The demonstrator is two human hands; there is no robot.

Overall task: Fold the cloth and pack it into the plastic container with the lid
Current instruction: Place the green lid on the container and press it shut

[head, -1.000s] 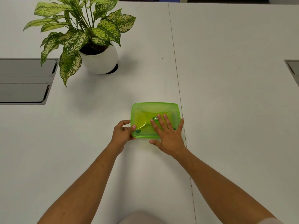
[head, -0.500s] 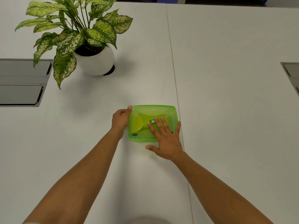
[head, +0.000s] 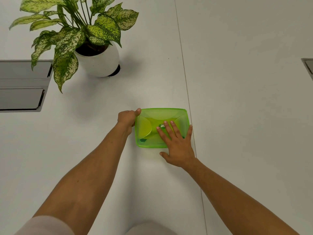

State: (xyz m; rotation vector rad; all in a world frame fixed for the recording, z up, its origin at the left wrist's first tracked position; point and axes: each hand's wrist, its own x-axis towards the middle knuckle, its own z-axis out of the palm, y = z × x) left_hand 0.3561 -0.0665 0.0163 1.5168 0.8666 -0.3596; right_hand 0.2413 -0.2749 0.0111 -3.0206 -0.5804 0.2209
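Observation:
A translucent green plastic container with its lid on sits on the white table, near the middle of the head view. A dark green patch shows through the lid at its near left corner; the cloth itself cannot be made out. My left hand grips the container's far left corner, thumb on the rim. My right hand lies flat on the lid's near right part, fingers spread, palm over the near edge.
A potted plant in a white pot stands at the back left. Grey recessed panels sit in the table at the left, another at the right edge. A table seam runs just right of the container.
My left hand has slid from the container's near left corner along the left side to the far left corner. My right hand has stayed flat on the lid.

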